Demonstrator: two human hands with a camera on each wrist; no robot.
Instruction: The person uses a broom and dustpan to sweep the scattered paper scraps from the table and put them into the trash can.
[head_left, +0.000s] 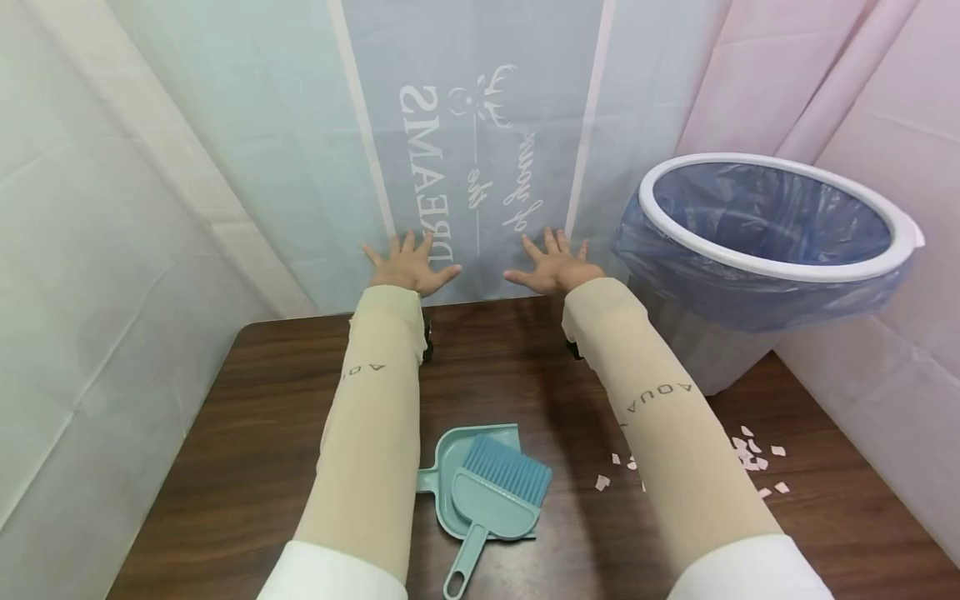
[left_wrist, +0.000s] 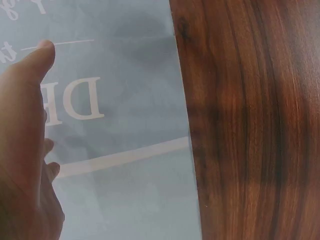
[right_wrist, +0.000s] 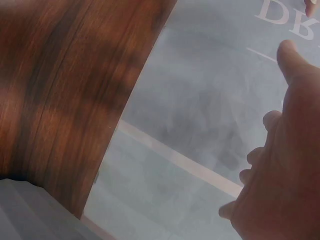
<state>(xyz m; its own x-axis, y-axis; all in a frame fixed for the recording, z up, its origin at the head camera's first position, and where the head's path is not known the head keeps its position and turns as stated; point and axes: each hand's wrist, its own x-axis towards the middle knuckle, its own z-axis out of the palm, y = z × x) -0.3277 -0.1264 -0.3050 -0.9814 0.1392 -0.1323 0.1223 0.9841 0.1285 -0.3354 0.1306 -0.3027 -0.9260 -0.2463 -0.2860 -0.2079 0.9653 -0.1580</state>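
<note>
Both arms reach forward past the table's far edge. My left hand [head_left: 408,268] has its fingers spread in front of the grey-blue printed cloth [head_left: 465,50], and my right hand [head_left: 557,268] is spread likewise to its right. Neither one holds anything. In the left wrist view the thumb [left_wrist: 37,60] stands out over the cloth's white lettering. The right wrist view has the right thumb [right_wrist: 292,60] near the same letters. Between the forearms a green dustpan [head_left: 450,454] lies on the table, with a small matching brush [head_left: 498,500] on top of it.
On the right stands a bin with a white rim [head_left: 780,271] and a blue liner bag [head_left: 720,292]. White scraps [head_left: 750,454] are scattered on the brown wooden table [head_left: 277,392] around the right forearm, which hides some. Pale cloth walls [head_left: 90,250] enclose the table's sides.
</note>
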